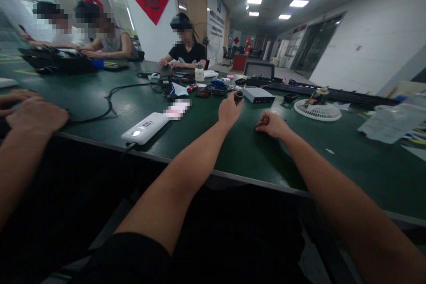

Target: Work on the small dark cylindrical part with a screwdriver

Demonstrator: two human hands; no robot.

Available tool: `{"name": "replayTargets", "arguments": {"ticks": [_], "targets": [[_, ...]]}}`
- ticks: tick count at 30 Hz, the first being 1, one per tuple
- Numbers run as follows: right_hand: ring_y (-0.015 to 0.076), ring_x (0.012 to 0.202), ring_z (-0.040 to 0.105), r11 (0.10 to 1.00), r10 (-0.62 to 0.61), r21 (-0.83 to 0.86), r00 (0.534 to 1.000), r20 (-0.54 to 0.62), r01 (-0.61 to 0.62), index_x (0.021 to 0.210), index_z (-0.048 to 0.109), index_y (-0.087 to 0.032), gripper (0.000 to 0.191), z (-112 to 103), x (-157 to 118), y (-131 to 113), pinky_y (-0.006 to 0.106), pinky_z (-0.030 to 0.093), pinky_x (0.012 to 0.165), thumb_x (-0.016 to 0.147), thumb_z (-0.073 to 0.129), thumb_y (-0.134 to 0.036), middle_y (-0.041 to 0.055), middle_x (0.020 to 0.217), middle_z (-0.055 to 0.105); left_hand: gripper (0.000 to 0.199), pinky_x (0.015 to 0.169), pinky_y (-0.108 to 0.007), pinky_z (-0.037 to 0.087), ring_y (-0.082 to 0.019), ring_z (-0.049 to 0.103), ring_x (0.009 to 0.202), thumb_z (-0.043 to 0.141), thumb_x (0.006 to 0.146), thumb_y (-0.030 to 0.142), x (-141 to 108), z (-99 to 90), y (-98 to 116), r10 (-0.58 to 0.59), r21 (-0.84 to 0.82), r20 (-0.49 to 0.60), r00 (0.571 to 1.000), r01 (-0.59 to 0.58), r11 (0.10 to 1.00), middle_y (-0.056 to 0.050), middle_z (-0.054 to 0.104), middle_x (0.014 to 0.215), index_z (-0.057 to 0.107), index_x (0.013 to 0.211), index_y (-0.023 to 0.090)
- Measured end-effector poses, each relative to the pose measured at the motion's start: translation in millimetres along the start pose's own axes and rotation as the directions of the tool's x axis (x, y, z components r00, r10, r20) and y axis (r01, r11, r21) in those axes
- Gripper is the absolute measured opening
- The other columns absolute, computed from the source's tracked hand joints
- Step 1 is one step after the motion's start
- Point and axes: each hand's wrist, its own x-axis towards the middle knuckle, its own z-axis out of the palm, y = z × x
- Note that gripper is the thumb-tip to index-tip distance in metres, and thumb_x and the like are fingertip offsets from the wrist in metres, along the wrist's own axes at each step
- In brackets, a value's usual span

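left hand fingers pinch black cylinder; right hand fingers pressed together; white bottle beyond, contents hidden.

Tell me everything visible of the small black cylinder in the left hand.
The small black cylinder is short, with an open, ring-like top; its material is unclear. It stands roughly upright, pinched in the fingers of the left hand, above the green tabletop, just left of a grey box.

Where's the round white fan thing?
In the head view, the round white plastic fan lies on the dark green table, right of the flat silver metal box and just past the person's right hand.
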Motion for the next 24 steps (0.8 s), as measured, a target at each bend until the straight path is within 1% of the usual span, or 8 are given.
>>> {"name": "replayTargets", "arguments": {"ticks": [3,6,9,12,15,20,24], "targets": [[0.021,0.072,0.074,1.0,0.002,-0.001,1.0,-0.003,-0.002,0.082,0.053,-0.024,0.042,-1.0,0.1,0.2,0.031,0.053,0.066,0.06,0.081,-0.002,-0.0016,0.071,0.074,0.036,0.099,-0.041,0.052,-0.031,0.071,0.115,0.058,0.104,0.043,1.5,2.4,-2.7,-0.059,-0.019,-0.092,0.994,0.058,0.998,-0.017,0.077,0.118,0.066,0.128,0.018],[0.0209,0.078,0.076,0.999,-0.018,-0.04,0.999,-0.029,0.016,0.086,0.054,-0.024,0.039,-1.8,1.2,3.3,0.03,0.053,0.068,0.063,0.072,0.002,-0.0016,0.076,0.076,0.033,0.095,-0.038,0.053,-0.028,0.073,0.11,0.062,0.101,0.044,1.8,5.8,-5.2,-0.025,-0.031,-0.082,0.996,0.022,0.999,-0.015,0.078,0.114,0.069,0.122,0.019],[0.0209,0.081,0.076,0.998,-0.031,-0.055,0.998,-0.057,0.028,0.089,0.053,-0.025,0.039,-2.3,3.0,7.7,0.03,0.054,0.07,0.065,0.065,0.003,-0.0012,0.08,0.078,0.037,0.094,-0.038,0.053,-0.028,0.073,0.107,0.063,0.1,0.05,0.8,6.3,-4.5,-0.003,-0.022,-0.076,0.997,0.002,1.0,-0.014,0.079,0.112,0.073,0.117,0.019],[0.021,0.081,0.076,0.998,-0.017,-0.066,0.998,-0.064,0.013,0.088,0.052,-0.025,0.04,-2.6,4.2,9.5,0.031,0.055,0.073,0.064,0.065,0.004,0.0003,0.084,0.079,0.046,0.095,-0.039,0.052,-0.03,0.073,0.107,0.059,0.099,0.059,-1.1,4.2,-1.1,-0.001,0.007,-0.062,0.998,0.001,1.0,-0.016,0.079,0.107,0.077,0.108,0.017],[0.0213,0.08,0.076,0.997,0.0,-0.072,0.998,-0.066,-0.005,0.086,0.051,-0.025,0.041,-2.8,4.4,8.0,0.032,0.055,0.072,0.063,0.067,0.005,0.0002,0.082,0.079,0.055,0.094,-0.038,0.051,-0.031,0.073,0.105,0.053,0.1,0.064,-3.0,2.0,2.3,0.007,0.034,-0.068,0.998,-0.005,0.999,-0.017,0.079,0.101,0.08,0.099,0.016],[0.022,0.083,0.079,0.999,0.015,-0.049,0.999,-0.037,-0.017,0.085,0.048,-0.026,0.04,-2.4,4.7,6.1,0.032,0.056,0.074,0.067,0.068,0.003,-0.0017,0.078,0.078,0.062,0.089,-0.034,0.05,-0.029,0.074,0.102,0.043,0.104,0.065,-4.8,1.1,4.8,0.016,0.029,-0.071,0.997,-0.014,0.999,-0.015,0.08,0.095,0.082,0.094,0.018],[0.0243,0.087,0.08,0.999,-0.003,-0.041,1.0,-0.009,0.002,0.085,0.047,-0.026,0.04,-2.2,5.3,8.5,0.033,0.057,0.073,0.066,0.069,0.001,-0.0036,0.074,0.075,0.064,0.09,-0.033,0.05,-0.029,0.074,0.103,0.039,0.106,0.064,-4.6,2.9,3.5,0.023,0.017,-0.073,0.997,-0.022,1.0,-0.015,0.08,0.094,0.081,0.093,0.017]]}}
